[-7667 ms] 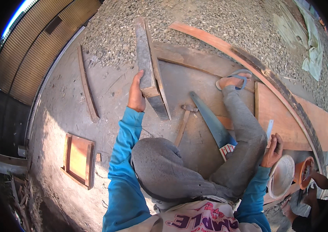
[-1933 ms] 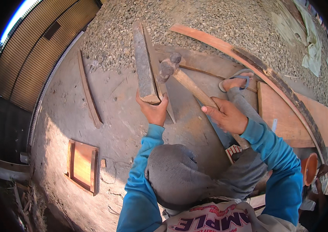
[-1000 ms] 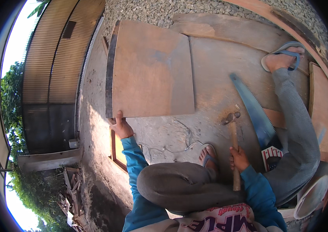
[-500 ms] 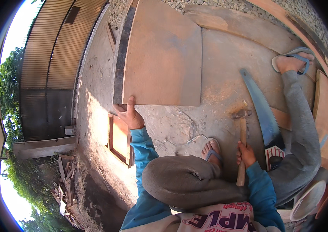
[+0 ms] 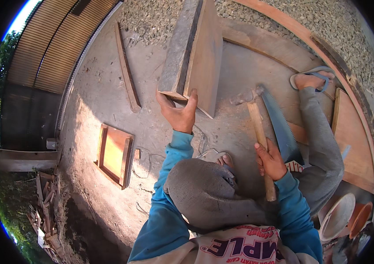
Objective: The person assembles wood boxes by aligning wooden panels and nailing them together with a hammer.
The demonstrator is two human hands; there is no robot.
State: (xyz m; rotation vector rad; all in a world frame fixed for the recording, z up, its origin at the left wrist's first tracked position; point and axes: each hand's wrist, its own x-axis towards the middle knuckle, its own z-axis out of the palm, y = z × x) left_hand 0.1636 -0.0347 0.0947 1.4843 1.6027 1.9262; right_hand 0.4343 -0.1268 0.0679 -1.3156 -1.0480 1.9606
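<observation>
My left hand [image 5: 179, 113] grips the near corner of a plywood panel [image 5: 204, 61] that has a dark, thick wooden strip [image 5: 179, 53] along its left edge. The panel stands tilted up, its broad face turned to the right. In my right hand [image 5: 270, 159] is a hammer [image 5: 257, 119], held around its wooden handle with the metal head pointing away from me. Just right of the hammer a handsaw [image 5: 281, 127] lies on the ground, its blade toward the far side and its red-and-white handle partly hidden by my right forearm.
A small wooden frame [image 5: 125, 163] lies on the sunlit ground at left, with a loose wood strip [image 5: 127, 70] beyond it. Boards [image 5: 257, 42] border the gravel [image 5: 284, 13]. Another panel [image 5: 356, 141] and bowls [image 5: 337, 215] are at right; scrap wood [image 5: 46, 211] is piled lower left.
The panel has swung from nearly flat to steeply tilted, showing its dark edge, as my left hand moved right. The hammer has been raised and shifted left. The view has turned too.
</observation>
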